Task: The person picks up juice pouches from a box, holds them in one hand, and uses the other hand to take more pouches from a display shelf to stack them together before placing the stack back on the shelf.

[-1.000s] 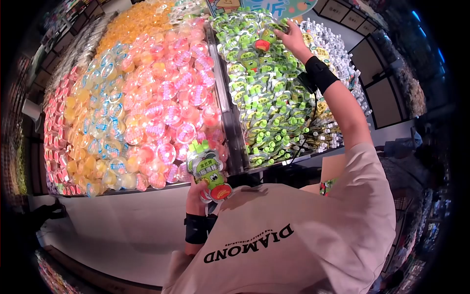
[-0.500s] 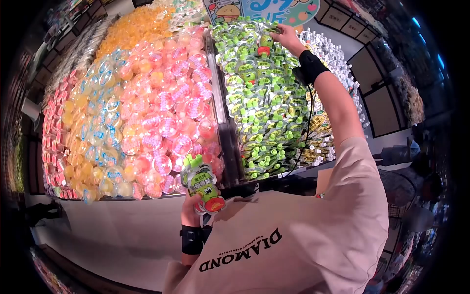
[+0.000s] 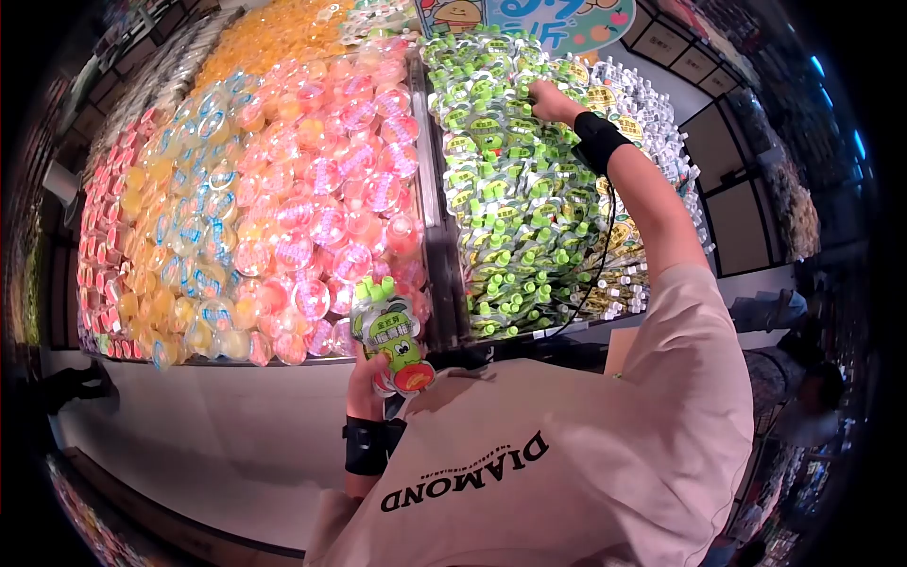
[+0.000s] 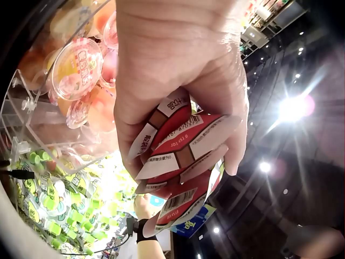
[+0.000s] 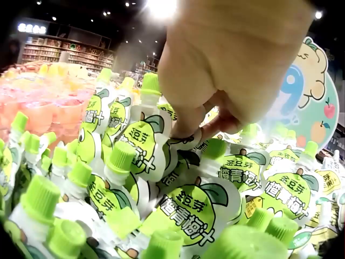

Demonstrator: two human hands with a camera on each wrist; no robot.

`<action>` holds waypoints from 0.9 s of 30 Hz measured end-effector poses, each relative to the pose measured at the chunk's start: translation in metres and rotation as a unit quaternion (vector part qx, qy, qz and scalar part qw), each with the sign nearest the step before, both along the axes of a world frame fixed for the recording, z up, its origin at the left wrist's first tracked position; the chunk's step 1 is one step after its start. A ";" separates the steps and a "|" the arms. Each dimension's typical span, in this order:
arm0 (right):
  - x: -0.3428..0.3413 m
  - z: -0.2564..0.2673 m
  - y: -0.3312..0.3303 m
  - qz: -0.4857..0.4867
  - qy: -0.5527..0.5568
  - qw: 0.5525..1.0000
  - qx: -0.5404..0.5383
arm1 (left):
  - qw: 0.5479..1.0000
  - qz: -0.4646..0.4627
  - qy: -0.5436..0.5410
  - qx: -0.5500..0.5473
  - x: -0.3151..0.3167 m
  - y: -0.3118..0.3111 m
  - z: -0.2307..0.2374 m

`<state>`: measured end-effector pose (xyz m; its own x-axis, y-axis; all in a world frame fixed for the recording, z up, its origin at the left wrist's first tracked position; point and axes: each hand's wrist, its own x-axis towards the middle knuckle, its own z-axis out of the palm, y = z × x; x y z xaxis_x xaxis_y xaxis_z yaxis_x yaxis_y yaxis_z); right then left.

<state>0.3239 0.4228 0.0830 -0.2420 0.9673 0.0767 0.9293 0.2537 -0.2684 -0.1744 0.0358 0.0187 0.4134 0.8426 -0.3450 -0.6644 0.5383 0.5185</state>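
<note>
Head cam had the left hand (image 3: 367, 376) gripping a bunch of green-capped pouches (image 3: 385, 326), fingers curled round the lower part and caps sticking up beyond the fingertips. Left wrist cam looked at the bunch from underneath: several red bases, overlapping like a fanned deck, tucked between thumb and fingers. Couldn't get an exact count, they hid each other.

The right hand (image 3: 556, 102) was down in the loose pouches (image 5: 188, 210), fingers bent and fairly close together, tips in among the packs. Couldn't tell if they actually pinched one, since the hand itself covered that spot. Caps and printed fronts crowded right up around those fingers, mostly upright, some leaning.

As for how far along it was, I'd judge partway: the left hand's bunch was off the pile, while nothing was lifted clear in the right fingers. Plenty of the same packs lay all round them. No way to say from these views how many were left to pick up, if any.

Further out, white-capped pouches (image 3: 644, 94) lay beyond the green ones on the wrist side of the right hand, and a colourful sign (image 3: 590, 26) stood past the fingertips. Pink jelly cups (image 3: 331, 180) spread out just past the left hand's bunch, with a divider (image 3: 436, 203) between them and the green-capped pile.
</note>
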 end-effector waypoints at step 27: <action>-0.236 0.083 -0.302 -0.102 0.393 0.876 -0.259 | 0.991 -0.096 -0.017 0.091 0.076 0.068 0.064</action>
